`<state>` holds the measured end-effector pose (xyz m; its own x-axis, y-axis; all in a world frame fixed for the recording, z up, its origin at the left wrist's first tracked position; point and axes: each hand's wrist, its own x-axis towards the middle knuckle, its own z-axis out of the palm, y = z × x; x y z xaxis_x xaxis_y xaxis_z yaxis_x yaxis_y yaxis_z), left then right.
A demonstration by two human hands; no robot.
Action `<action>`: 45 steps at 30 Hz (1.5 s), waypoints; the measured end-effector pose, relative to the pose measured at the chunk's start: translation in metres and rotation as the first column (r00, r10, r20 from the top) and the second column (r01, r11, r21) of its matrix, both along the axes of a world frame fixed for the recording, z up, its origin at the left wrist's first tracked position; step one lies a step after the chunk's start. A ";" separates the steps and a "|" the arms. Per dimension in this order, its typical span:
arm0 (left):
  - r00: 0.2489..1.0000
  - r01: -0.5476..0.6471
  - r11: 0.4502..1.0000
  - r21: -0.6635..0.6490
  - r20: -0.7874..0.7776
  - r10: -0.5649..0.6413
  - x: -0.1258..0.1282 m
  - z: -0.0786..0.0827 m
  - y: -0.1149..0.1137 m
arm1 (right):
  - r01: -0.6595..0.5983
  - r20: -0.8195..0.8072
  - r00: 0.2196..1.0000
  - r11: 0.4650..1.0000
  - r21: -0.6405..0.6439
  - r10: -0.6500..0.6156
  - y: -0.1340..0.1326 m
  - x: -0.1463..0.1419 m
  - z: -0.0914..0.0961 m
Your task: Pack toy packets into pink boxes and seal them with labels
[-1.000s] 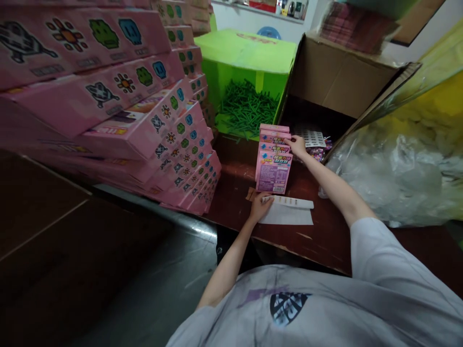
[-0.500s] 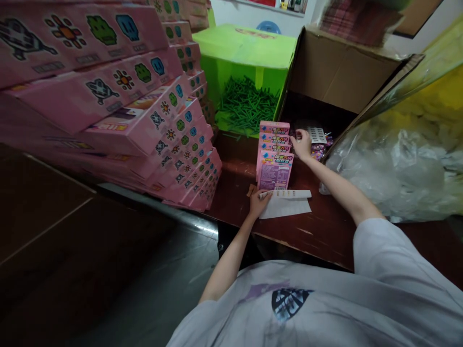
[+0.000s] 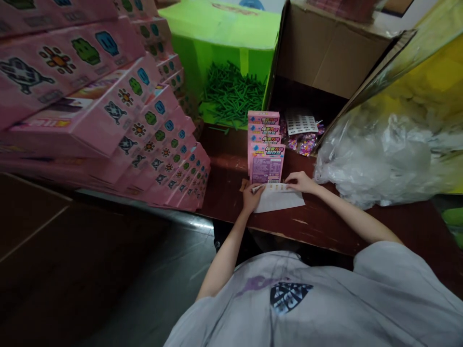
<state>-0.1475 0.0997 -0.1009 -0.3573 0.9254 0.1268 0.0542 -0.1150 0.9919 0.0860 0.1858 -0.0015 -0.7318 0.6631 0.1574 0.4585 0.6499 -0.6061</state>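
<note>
A white sticker sheet (image 3: 279, 199) with a row of small labels along its folded upper edge lies at the front of the brown table. My left hand (image 3: 251, 196) is closed on its left end, thumb on top. At the right end of that upper edge, my right hand (image 3: 301, 182) pinches with thumb and forefinger; whether it grips the sheet or a single label is too small to tell. Just behind the sheet stand several pink-and-purple boxes (image 3: 266, 164) in a row, one behind another, upright.
Pink cartons (image 3: 144, 144) are piled high on the left. A green bin (image 3: 217, 48) at the back holds green sticks (image 3: 235, 94). Beside it, an open cardboard box (image 3: 325, 60) stands behind colourful packets and a printed label sheet (image 3: 302, 124). Clear plastic bags (image 3: 383, 159) bulge on the right.
My right hand has come down from beside the upright boxes to the right end of the sticker sheet. My left hand stays on the sheet. The view has shifted slightly.
</note>
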 end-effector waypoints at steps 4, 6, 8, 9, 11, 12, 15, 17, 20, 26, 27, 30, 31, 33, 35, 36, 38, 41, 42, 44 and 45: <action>1.000 0.009 1.000 -0.015 -0.022 -0.009 0.001 0.002 0.000 | 0.054 -0.087 0.995 0.998 -0.034 -0.056 -0.006 0.005 -0.010; 0.999 0.020 1.000 -0.019 -0.034 -0.021 0.001 0.004 -0.001 | 0.074 -0.084 0.993 0.996 -0.055 -0.078 -0.007 0.006 -0.015; 0.999 0.029 0.999 -0.021 -0.043 -0.030 0.002 0.007 -0.001 | 0.098 -0.076 0.992 0.992 -0.082 -0.105 -0.006 0.008 -0.021; 0.998 0.032 0.999 -0.022 -0.046 -0.033 0.002 0.008 -0.001 | 0.106 -0.069 0.991 0.989 -0.100 -0.113 -0.004 0.008 -0.025; 0.998 0.038 0.999 -0.024 -0.052 -0.039 0.003 0.009 -0.002 | 0.107 -0.051 0.992 0.984 -0.140 -0.115 0.000 0.009 -0.030; 0.997 0.042 0.999 -0.026 -0.056 -0.043 0.004 0.010 -0.002 | 0.100 -0.042 0.993 0.982 -0.159 -0.108 0.002 0.009 -0.032; 0.996 0.055 0.998 -0.031 -0.071 -0.057 0.005 0.009 -0.002 | 0.083 -0.031 0.995 0.979 -0.188 -0.091 0.007 0.010 -0.035; 0.995 0.058 0.998 -0.031 -0.085 -0.060 0.005 0.008 -0.001 | 0.094 -0.045 0.994 0.980 -0.177 -0.103 0.007 0.010 -0.034; 0.993 0.049 0.998 -0.026 -0.105 -0.052 0.004 0.005 0.000 | 0.132 -0.099 0.985 0.984 -0.119 -0.144 0.001 0.010 -0.034; 0.991 0.032 0.999 -0.017 -0.128 -0.033 0.005 0.001 0.001 | 0.159 -0.200 0.967 0.987 -0.008 -0.157 -0.015 0.012 -0.039; 0.991 0.033 0.999 -0.019 -0.131 -0.035 0.005 0.001 0.001 | 0.154 -0.209 0.966 0.988 -0.004 -0.152 -0.016 0.012 -0.039; 0.989 0.040 0.999 -0.026 -0.141 -0.044 0.006 0.001 0.001 | 0.138 -0.227 0.964 0.990 -0.017 -0.138 -0.019 0.013 -0.040; 0.988 0.042 0.999 -0.028 -0.145 -0.046 0.006 0.000 0.001 | 0.132 -0.233 0.963 0.991 -0.027 -0.134 -0.020 0.013 -0.040; 0.987 0.040 0.999 -0.030 -0.151 -0.045 0.006 0.000 0.002 | 0.121 -0.246 0.961 0.991 -0.050 -0.130 -0.020 0.014 -0.037; 0.987 0.034 0.999 -0.030 -0.158 -0.038 0.006 -0.001 0.002 | 0.136 -0.269 0.952 0.989 -0.063 -0.148 -0.016 0.014 -0.027; 0.986 0.032 0.999 -0.030 -0.162 -0.036 0.006 -0.001 0.003 | 0.159 -0.288 0.942 0.985 -0.065 -0.171 -0.012 0.014 -0.018; 0.985 0.031 0.999 -0.028 -0.170 -0.035 0.006 -0.001 0.003 | 0.236 -0.335 0.914 0.972 -0.020 -0.229 0.006 0.007 0.010; 0.983 0.038 0.999 -0.025 -0.177 -0.041 0.006 -0.001 0.003 | 0.332 -0.372 0.894 0.926 0.179 -0.248 0.047 -0.019 0.073; 0.983 0.039 0.999 -0.024 -0.177 -0.043 0.006 -0.001 0.003 | 0.336 -0.355 0.905 0.907 0.254 -0.236 0.063 -0.033 0.095; 0.983 0.045 0.999 -0.023 -0.176 -0.048 0.006 -0.002 0.003 | 0.315 -0.259 0.938 0.881 0.352 -0.231 0.095 -0.065 0.135; 0.983 0.049 0.999 -0.023 -0.175 -0.052 0.007 -0.002 0.003 | 0.290 -0.199 0.953 0.881 0.373 -0.229 0.109 -0.083 0.151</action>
